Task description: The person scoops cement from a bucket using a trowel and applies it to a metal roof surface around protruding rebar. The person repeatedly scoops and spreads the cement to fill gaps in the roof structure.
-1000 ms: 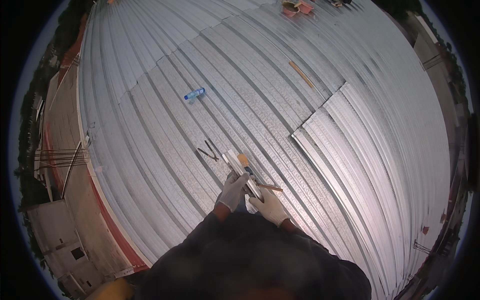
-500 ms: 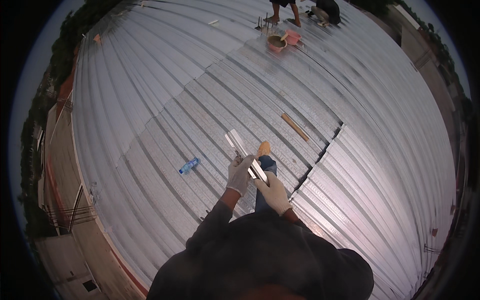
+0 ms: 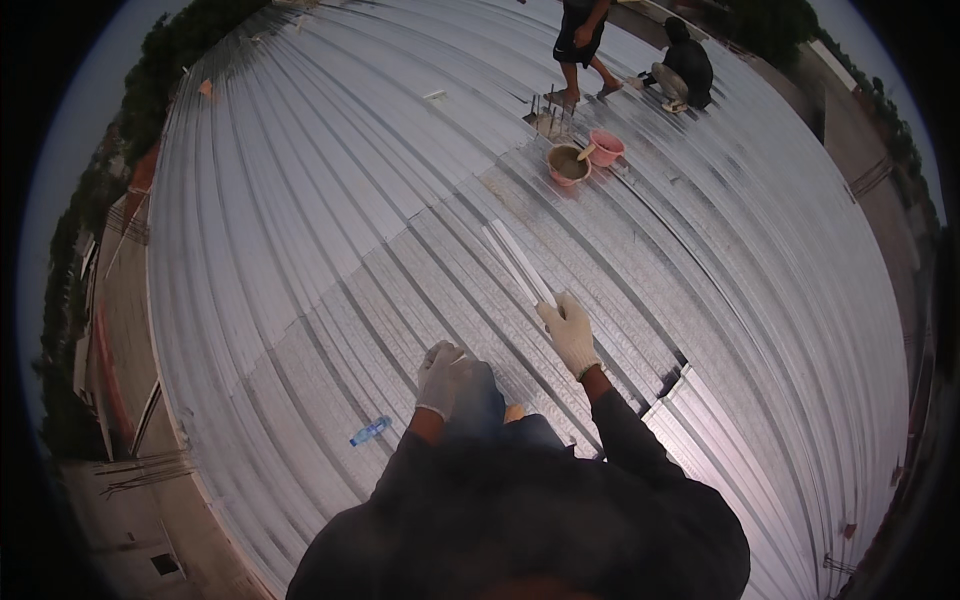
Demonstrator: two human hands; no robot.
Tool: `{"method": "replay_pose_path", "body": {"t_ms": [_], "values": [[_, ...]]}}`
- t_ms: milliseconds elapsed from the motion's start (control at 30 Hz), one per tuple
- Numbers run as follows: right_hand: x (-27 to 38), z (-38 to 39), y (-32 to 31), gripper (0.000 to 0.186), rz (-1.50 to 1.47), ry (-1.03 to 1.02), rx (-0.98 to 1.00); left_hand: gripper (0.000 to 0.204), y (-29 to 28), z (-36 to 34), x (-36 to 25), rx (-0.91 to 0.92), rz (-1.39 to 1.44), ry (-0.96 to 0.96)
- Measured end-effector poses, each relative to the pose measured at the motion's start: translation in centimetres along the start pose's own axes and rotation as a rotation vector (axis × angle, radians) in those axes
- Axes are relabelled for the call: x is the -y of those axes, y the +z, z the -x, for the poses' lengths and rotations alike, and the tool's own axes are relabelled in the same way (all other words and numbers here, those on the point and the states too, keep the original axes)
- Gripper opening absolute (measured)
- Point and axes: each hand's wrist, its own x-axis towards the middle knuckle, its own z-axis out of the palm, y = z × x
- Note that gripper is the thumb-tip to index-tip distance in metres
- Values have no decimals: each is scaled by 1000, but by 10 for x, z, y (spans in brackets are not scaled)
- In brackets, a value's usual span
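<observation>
My right hand (image 3: 570, 335), in a pale knitted glove, is closed on the near end of light metal strips (image 3: 520, 265). They point forward and to the left, low over the ribbed metal roof; whether their far ends touch it I cannot tell. Beside my bent, jeans-clad knee (image 3: 482, 395), my left hand (image 3: 442, 378) is gloved too, its fingers curled. Anything inside them is hidden. The tip of a tan shoe (image 3: 514, 412) shows between my legs. To the left of my left hand a clear blue plastic bottle (image 3: 370, 431) lies on the roof.
Ahead stand two pink tubs, one with grey mix (image 3: 568, 165) and one holding a stick (image 3: 606, 148), near upright rods (image 3: 548, 115). One person (image 3: 580, 45) stands beyond; another (image 3: 685, 70) crouches. A raised sheet edge (image 3: 665, 390) lies right. The roof drops off at the left edge (image 3: 190, 450).
My hands have separated: the left has let go of the metal strips and sits by my knee, while the right reaches forward with them. My knees are bent now. The brown stick is out of sight.
</observation>
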Motion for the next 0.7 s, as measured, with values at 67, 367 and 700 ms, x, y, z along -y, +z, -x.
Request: {"method": "replay_pose_path", "body": {"t_ms": [67, 367, 700], "values": [[-1, -58, -8, 59, -98, 84, -41, 33, -12, -36, -9, -54, -12, -35], [-16, -308, -35, 60, -142, 214, -168, 25, 21, -268, -58, -339, -119, -114], [-19, -545, -55, 58, -56, 277, -282, 37, 164, -448, -237, -194, -262, 68]]}}
